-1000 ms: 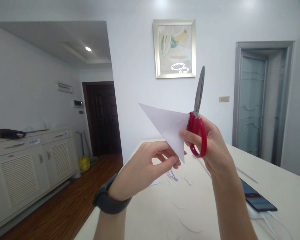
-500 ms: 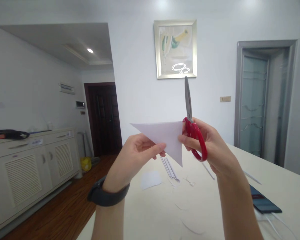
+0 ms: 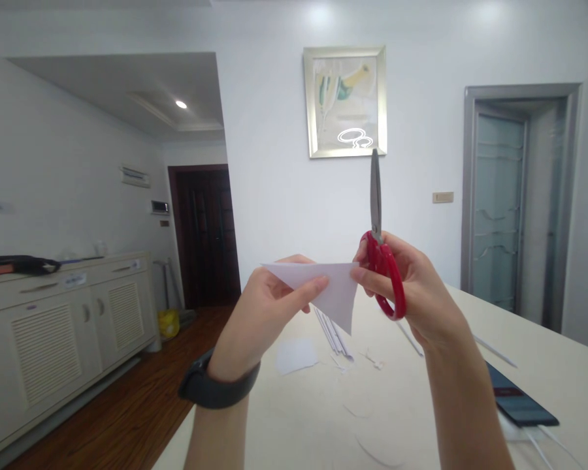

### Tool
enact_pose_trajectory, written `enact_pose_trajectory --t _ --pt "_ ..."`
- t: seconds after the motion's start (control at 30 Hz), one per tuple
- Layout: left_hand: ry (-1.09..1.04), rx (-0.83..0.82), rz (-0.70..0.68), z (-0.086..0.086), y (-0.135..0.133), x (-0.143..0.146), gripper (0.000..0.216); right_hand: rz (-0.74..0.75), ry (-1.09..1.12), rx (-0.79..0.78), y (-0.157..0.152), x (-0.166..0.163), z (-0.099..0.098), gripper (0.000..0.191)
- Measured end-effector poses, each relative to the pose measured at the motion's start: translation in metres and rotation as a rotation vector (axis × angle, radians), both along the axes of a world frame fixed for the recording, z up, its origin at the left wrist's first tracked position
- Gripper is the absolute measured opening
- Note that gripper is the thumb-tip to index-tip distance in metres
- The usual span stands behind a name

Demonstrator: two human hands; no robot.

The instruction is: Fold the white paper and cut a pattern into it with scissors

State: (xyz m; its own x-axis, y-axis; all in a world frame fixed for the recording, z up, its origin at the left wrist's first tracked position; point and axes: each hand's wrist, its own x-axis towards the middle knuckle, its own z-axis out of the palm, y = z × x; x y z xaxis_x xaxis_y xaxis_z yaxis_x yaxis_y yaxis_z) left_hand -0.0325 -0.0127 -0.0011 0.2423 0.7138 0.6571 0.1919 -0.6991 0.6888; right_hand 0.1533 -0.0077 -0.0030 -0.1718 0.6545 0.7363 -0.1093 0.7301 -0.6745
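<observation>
A white folded paper triangle point(image 3: 334, 292) is held up above the cream table point(image 3: 421, 405). My left hand point(image 3: 264, 313), with a dark band on its wrist, pinches the triangle's left part between thumb and fingers. My right hand point(image 3: 411, 294) grips red-handled scissors point(image 3: 381, 261), blades closed and pointing straight up, and its fingertips also touch the triangle's right corner.
Paper strips point(image 3: 333, 329), a white paper piece point(image 3: 296, 354) and small scraps lie on the table beyond the hands. A dark phone point(image 3: 517, 399) with a white cable lies at the right. A white sideboard point(image 3: 53, 320) stands at the left, a doorway behind, a framed picture on the wall.
The paper triangle has turned flatter and lower, with my left hand's grip shifting along it. The scissors swung from tilting right to upright.
</observation>
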Motion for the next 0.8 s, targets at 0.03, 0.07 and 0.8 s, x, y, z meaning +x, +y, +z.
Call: enact_pose_trajectory --t 0.03,0.07,0.8 --pt "-0.026 0.011 0.004 0.000 0.000 0.001 0.016 0.000 -0.003 0.003 0.000 0.000 0.000 0.011" --pt "-0.041 0.017 0.013 0.000 -0.001 0.002 0.017 0.000 -0.005 0.007 0.000 0.000 0.000 0.012" --pt "-0.187 0.240 0.168 -0.002 0.005 -0.013 0.005 -0.045 -0.022 -0.027 -0.002 0.004 0.001 0.021"
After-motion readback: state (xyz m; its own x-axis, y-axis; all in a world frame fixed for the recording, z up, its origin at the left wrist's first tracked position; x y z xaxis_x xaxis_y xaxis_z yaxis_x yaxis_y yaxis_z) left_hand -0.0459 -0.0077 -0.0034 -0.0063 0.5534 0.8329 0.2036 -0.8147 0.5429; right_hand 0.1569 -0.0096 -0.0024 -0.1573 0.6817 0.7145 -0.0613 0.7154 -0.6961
